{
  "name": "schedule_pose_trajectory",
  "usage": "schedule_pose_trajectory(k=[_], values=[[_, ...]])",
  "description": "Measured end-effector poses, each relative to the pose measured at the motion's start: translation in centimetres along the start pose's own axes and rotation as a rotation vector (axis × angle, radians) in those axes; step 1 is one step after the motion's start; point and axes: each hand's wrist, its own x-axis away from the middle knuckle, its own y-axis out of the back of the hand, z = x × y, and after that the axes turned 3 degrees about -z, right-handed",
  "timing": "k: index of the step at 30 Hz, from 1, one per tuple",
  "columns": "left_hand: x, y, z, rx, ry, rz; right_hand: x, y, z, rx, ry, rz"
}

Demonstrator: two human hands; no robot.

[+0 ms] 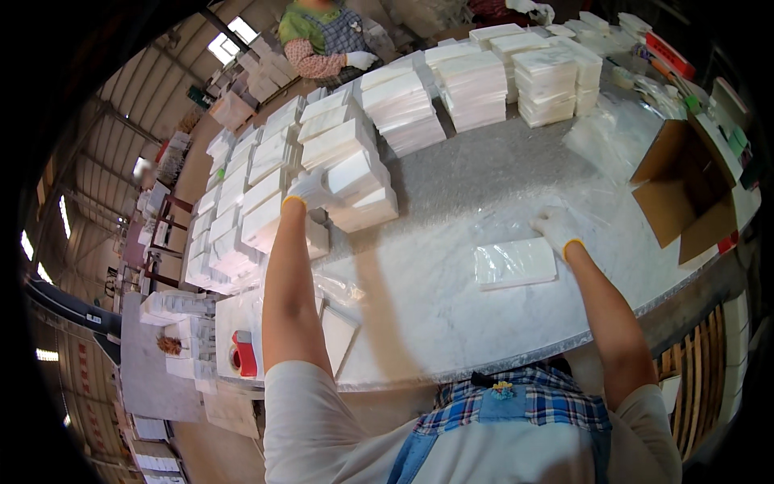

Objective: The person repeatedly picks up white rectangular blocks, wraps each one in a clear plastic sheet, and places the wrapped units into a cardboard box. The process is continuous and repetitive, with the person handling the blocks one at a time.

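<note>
My left hand (313, 190), in a white glove with a yellow cuff, is closed on the near-left end of a small stack of white marble tiles (353, 174). That stack rests on more tiles at the edge of the piled rows. Over on the right, my right hand (555, 226) wears a matching glove, its fingers curled at the edge of a clear plastic bag (509, 216). Just beside it a block of white tiles (514, 264), shiny as if under clear film, lies flat on the table. The right fingertips are partly hidden.
Rows of tile stacks (472, 89) fill the table's far and left sides. An open cardboard box (685, 181) and loose plastic bags (617, 137) are at right. A red tape dispenser (244, 353) sits near left. A co-worker (326, 48) stands across the table.
</note>
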Motion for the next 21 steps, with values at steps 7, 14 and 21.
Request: schedule_pose_trajectory(k=[7,14,21], values=[[-0.1,-3.3,1.9,0.208,-0.037,-0.14,1.1,0.8,1.4,0.004,-0.026,0.024],[0.3,-4.0,0.1,0.248,0.022,-0.156,0.5,0.2,0.0,-0.022,0.045,-0.068],[2.1,-3.5,1.2,0.155,0.005,-0.196,-0.2,-0.5,0.1,-0.002,0.056,-0.067]])
